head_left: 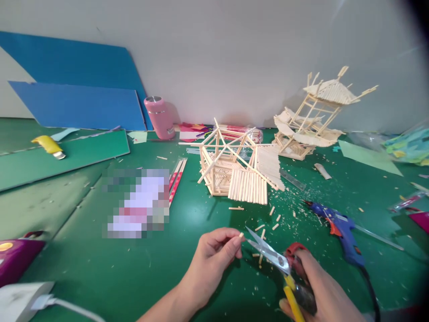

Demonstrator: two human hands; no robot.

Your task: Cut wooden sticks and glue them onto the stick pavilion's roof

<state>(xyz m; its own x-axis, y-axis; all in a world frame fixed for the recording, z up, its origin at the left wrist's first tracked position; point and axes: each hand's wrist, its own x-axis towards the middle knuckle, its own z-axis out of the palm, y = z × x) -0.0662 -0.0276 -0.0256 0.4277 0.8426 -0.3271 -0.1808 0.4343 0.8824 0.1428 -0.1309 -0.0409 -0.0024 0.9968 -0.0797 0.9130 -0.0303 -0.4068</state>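
Observation:
My left hand point(216, 252) is closed, with a short piece of wooden stick point(241, 235) pinched between thumb and forefinger. In my right hand point(321, 286) are scissors point(271, 255) with red on the handle; their blades are parted and point at the left fingertips. A yellow piece point(292, 297) shows below the blades by the right hand; I cannot tell whether it belongs to the scissors. Cut stick bits point(263, 234) lie around the blades. Beyond the hands stands a wooden stick frame point(214, 167) with a slatted panel point(248, 187) at its front.
A tiered stick pavilion point(311, 120) stands at the back right. On the right lies a blue glue gun point(338, 228) with its cord. A pink flask point(160, 118), blue boards point(90, 105), a yellow cutter point(48, 145) and a white power strip point(25, 302) are farther left.

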